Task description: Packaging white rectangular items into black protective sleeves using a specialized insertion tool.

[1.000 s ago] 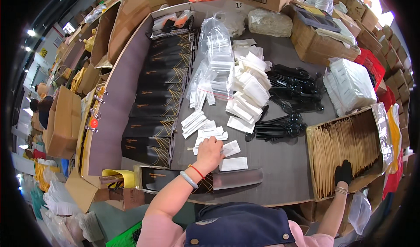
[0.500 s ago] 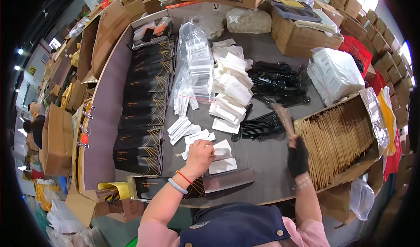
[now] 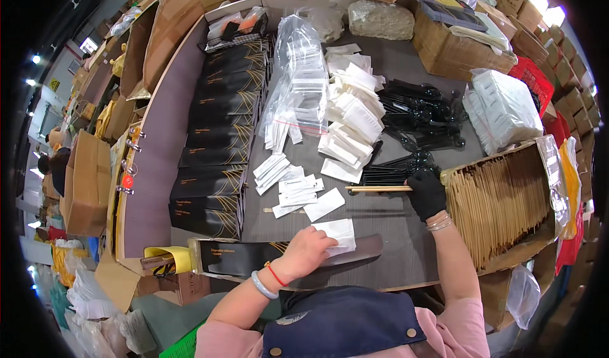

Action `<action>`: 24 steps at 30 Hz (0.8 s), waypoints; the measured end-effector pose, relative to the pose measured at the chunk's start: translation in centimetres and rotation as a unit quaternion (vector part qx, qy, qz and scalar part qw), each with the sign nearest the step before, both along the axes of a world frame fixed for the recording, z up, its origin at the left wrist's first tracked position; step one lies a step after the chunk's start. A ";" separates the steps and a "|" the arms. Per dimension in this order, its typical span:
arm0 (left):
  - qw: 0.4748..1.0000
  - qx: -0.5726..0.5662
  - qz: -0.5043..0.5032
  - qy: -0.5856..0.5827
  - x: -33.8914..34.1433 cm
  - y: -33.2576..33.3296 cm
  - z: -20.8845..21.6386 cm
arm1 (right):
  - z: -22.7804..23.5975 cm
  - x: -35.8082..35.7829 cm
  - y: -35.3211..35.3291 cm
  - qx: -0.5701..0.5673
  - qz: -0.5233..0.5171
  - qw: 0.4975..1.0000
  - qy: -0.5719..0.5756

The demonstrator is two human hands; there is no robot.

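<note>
My left hand (image 3: 307,250), bare, pinches a flat white paper packet (image 3: 340,234) near the front edge of the table. The packet lies over a long black printed sleeve (image 3: 238,256), whose plain dark end (image 3: 365,249) shows to its right. My right hand (image 3: 427,196) wears a black glove and is closed round a pair of wooden chopsticks (image 3: 377,188). Their tips point left, above the tabletop. Just beyond that hand lie wrapped black spoons (image 3: 403,168). Loose white packets (image 3: 301,190) are scattered ahead of my left hand, one of them (image 3: 324,204) closest to it.
Overlapping black sleeves (image 3: 212,139) run along the left side. A carton of chopsticks (image 3: 501,199) stands at the right. White napkin packets (image 3: 352,117) and a clear bag of packets (image 3: 295,72) fill the middle. A wrapped white bundle (image 3: 504,112) sits behind the carton.
My left hand has come nearer and rightward, bringing a white packet over the black sleeve. The chopsticks in my right hand have swung from upright to level, pointing left.
</note>
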State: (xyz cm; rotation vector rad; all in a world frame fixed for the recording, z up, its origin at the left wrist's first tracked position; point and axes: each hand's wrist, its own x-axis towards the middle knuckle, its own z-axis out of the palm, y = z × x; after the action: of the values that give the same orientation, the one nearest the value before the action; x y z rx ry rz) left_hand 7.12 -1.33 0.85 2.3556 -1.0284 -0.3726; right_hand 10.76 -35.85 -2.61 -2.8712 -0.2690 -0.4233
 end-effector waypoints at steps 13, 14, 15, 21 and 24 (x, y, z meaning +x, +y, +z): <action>0.987 0.019 -0.016 -0.162 -4.4 0.5 0.5 | 4.1 -4.8 5.3 0.247 0.088 0.903 0.339; 0.987 0.018 -0.005 -0.161 -4.9 0.6 0.2 | 3.7 -5.3 6.0 0.233 0.082 0.896 0.368; 0.987 0.018 -0.003 -0.160 -5.3 0.6 0.2 | 3.5 -5.5 6.8 0.169 0.109 0.898 0.391; 0.971 0.120 0.011 -0.208 -6.2 1.7 0.0 | 2.5 -7.7 9.1 0.192 0.098 0.948 0.235; 0.983 0.107 0.042 -0.145 -6.2 3.8 1.9 | 3.1 -9.3 7.5 0.123 0.133 0.962 0.206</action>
State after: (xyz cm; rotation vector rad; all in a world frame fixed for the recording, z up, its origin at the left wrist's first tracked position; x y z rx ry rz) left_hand 0.92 2.44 2.74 2.6958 -1.0583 -0.1145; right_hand 1.45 -28.39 0.49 -2.5499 -0.4775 0.1809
